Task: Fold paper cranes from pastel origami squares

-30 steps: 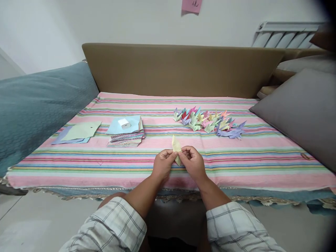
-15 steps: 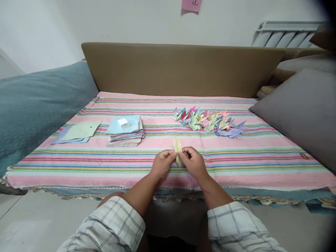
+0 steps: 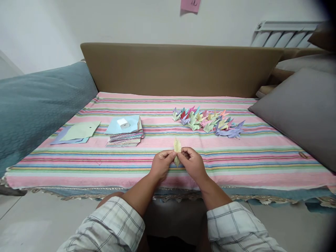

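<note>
Below frame centre, the left hand [image 3: 161,165] and right hand [image 3: 193,164] are pinching folded yellow paper [image 3: 177,144] between fingers [image 3: 166,153]. Seemingly light and crushable, it is favouring gentle edge holds.

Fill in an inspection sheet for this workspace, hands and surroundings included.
Surface: striped cloth, slightly creased.
Job's things: yellow folded paper, between both hands; paper birds, grouped beyond the right hand; paper stack; loose sheets, left of the stack.
Clutter: white block on the stack; brown item near the grey cushion, too small to identify.
Hands: left hand and right hand pinch the folded paper.
Cables: nothing seen.
Surroundings: backrest, radiator, pink note.
</note>
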A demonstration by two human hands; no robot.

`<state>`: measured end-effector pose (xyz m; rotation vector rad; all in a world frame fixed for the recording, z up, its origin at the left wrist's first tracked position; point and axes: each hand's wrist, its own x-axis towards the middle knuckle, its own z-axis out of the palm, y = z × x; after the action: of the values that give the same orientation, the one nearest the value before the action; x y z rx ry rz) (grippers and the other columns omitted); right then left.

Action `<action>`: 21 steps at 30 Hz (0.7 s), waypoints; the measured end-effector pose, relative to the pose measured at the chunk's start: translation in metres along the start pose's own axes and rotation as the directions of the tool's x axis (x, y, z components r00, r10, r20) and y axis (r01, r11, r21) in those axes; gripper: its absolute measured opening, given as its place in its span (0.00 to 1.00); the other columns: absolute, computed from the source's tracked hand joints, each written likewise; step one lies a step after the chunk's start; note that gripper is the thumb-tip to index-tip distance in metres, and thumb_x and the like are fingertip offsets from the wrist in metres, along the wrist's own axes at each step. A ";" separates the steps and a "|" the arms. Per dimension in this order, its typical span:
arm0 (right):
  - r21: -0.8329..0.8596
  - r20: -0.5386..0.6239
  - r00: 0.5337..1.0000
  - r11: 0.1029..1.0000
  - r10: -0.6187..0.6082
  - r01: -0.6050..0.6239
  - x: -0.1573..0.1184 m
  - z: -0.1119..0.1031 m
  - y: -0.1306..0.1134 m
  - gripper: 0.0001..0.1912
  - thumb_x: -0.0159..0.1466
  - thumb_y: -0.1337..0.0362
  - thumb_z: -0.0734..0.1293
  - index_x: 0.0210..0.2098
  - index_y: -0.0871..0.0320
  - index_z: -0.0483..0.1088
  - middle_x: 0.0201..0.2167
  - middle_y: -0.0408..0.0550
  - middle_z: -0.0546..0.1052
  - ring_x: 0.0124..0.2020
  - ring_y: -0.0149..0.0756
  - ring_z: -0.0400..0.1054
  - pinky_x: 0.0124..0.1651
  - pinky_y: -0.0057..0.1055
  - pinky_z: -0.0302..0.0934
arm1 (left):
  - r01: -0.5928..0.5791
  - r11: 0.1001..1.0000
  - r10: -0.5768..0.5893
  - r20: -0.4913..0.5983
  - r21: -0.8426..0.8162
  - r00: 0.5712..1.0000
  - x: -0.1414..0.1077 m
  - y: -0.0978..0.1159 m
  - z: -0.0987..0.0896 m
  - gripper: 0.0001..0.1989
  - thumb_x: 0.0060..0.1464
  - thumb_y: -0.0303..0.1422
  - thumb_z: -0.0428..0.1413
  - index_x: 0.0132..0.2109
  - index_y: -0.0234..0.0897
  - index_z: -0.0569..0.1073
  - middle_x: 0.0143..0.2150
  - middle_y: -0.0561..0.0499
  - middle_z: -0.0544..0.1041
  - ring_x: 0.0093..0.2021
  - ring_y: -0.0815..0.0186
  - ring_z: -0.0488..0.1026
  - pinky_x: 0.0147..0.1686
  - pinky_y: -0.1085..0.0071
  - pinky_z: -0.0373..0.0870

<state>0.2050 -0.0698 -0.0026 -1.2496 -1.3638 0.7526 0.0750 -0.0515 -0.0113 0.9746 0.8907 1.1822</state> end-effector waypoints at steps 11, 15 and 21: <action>0.140 0.117 0.986 0.981 0.115 -0.131 0.001 -0.004 -0.001 0.12 0.56 0.54 0.66 0.31 0.57 0.66 0.24 0.40 0.69 0.25 0.30 0.62 0.27 0.26 0.58 | 0.037 0.999 -0.036 0.032 -0.011 0.999 -0.001 0.003 0.000 0.15 0.39 0.41 0.66 0.31 0.33 0.80 0.27 0.52 0.78 0.29 0.68 0.72 0.35 0.72 0.67; 0.341 0.187 0.968 0.914 0.166 -0.222 0.004 -0.002 0.005 0.15 0.54 0.53 0.69 0.34 0.57 0.69 0.29 0.43 0.72 0.29 0.31 0.65 0.32 0.28 0.62 | 0.122 0.983 -0.109 0.101 -0.136 0.989 0.000 0.006 0.000 0.17 0.35 0.40 0.67 0.32 0.32 0.79 0.27 0.49 0.78 0.31 0.66 0.73 0.39 0.68 0.69; 0.369 0.182 0.966 0.898 0.184 -0.241 0.005 -0.004 0.009 0.16 0.51 0.53 0.71 0.32 0.57 0.70 0.27 0.43 0.72 0.29 0.31 0.65 0.32 0.28 0.62 | 0.144 0.974 -0.122 0.130 -0.178 0.984 -0.001 0.011 0.002 0.18 0.35 0.40 0.68 0.30 0.30 0.77 0.26 0.49 0.77 0.30 0.65 0.74 0.39 0.66 0.70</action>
<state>0.2117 -0.0634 -0.0091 -1.0486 -1.1252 1.2243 0.0728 -0.0520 0.0002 0.8114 0.7256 1.0618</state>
